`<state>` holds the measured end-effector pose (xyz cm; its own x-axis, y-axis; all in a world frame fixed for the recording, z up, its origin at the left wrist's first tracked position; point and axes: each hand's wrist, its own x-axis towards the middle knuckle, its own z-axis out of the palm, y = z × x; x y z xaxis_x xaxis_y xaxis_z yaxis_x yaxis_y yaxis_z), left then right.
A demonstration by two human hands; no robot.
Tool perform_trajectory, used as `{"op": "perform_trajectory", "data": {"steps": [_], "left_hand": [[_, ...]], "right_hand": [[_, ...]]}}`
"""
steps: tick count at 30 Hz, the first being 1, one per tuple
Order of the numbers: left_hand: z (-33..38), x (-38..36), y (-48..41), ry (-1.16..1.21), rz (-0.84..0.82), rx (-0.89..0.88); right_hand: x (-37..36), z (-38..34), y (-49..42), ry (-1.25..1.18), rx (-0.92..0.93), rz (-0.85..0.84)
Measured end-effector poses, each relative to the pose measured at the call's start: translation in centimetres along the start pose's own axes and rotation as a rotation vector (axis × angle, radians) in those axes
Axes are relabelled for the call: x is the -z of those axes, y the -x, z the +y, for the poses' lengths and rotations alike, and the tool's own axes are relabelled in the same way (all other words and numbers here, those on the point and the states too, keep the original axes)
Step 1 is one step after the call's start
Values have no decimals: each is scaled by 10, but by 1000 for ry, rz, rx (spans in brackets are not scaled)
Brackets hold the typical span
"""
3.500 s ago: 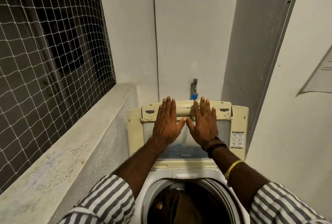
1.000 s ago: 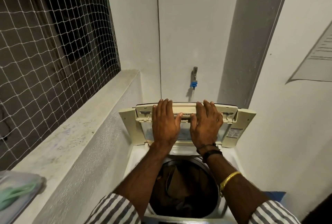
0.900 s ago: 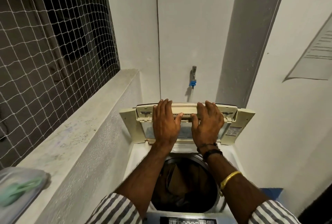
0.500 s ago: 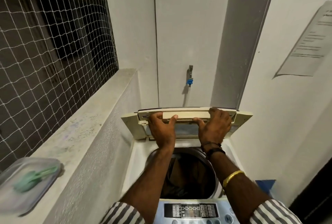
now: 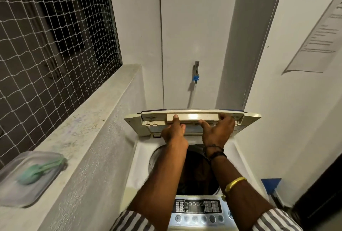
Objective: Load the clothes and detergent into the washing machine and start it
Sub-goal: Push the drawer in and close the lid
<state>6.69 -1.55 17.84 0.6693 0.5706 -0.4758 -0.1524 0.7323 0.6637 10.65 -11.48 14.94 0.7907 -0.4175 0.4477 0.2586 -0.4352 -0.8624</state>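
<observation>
**2 hands on the raised lid of the top-loader**

The washing machine (image 5: 137, 166) stands against the back wall with its cream lid (image 5: 192, 117) tilted up, hinged at the rear. The left hand (image 5: 173, 130) holds the lid's front edge, fingers curled under it and thumb up against the handle strip. The right hand (image 5: 218, 129) grips the same edge just beside it — fingers wrapped over the top. Dark clothes (image 5: 196, 173) lie in the open drum below the forearms. The control panel (image 5: 198, 206) sits at the near edge. On the ledge (image 5: 88, 119) to the left rests a clear lidded container (image 5: 27, 177) with a green scoop inside — contents otherwise unclear.
</observation>
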Motion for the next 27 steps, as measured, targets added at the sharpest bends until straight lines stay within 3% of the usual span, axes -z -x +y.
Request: {"op": "perform_trajectory", "data": {"steps": [5,14,27], "left_hand": [[-4,1,7,70,36,42],[-22,16,11,106,44,-17],[-51,62,20,35,32,-35]], "right_hand": [[2,-2,10,-295,-276,-24],[6,15,35,-461,-311,23],[27,29,72,-333,-323,103]]}}
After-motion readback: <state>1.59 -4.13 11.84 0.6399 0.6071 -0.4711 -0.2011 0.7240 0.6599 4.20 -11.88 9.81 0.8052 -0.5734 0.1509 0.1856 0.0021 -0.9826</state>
